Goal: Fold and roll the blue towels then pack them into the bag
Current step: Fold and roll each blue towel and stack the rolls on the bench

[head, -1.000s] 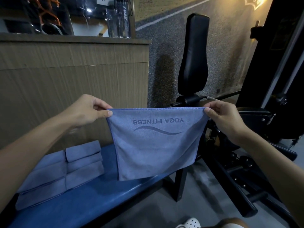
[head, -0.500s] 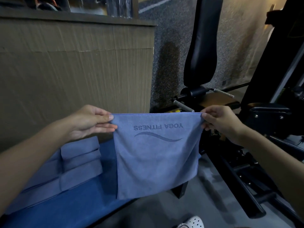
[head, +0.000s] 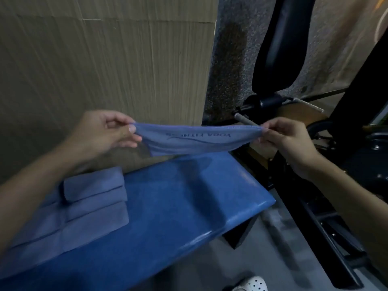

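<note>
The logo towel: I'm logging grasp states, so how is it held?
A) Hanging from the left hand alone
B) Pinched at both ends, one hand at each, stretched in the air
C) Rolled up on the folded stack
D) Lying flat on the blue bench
B: the left hand pinches one end of the towel and the right hand pinches the other, so it is stretched between them above the blue bench.

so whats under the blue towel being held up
Below the blue printed towel, pinched by the left hand and right hand, lies the blue padded bench, shadowed. Part of the beige panel wall behind the cloth is hidden.
</note>
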